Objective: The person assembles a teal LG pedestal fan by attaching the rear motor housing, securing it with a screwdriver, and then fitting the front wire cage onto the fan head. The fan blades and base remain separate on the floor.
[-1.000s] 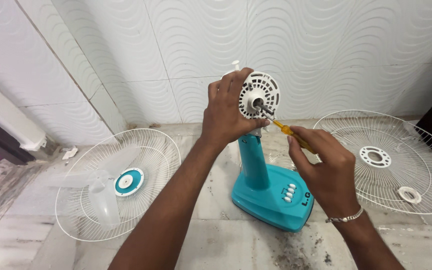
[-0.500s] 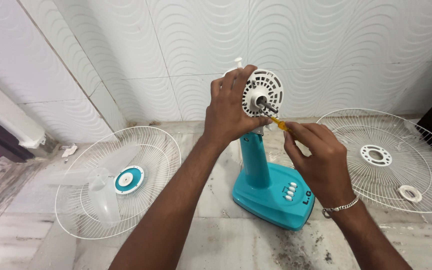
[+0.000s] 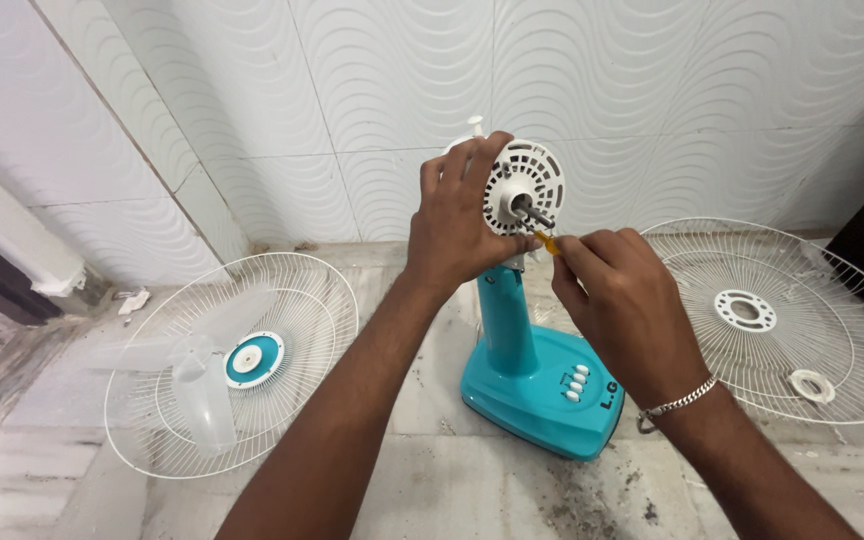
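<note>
While the left hand [image 3: 457,225] grips the motor housing [image 3: 522,187] rim, the right hand [image 3: 617,300] pinches a screwdriver [image 3: 548,241] beside it.

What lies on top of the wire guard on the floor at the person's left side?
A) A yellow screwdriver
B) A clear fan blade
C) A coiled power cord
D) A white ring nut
B: a clear, see-through fan blade lies across the left wire guard, which has a teal and white centre; the screwdriver is in the right hand at the motor head.
</note>
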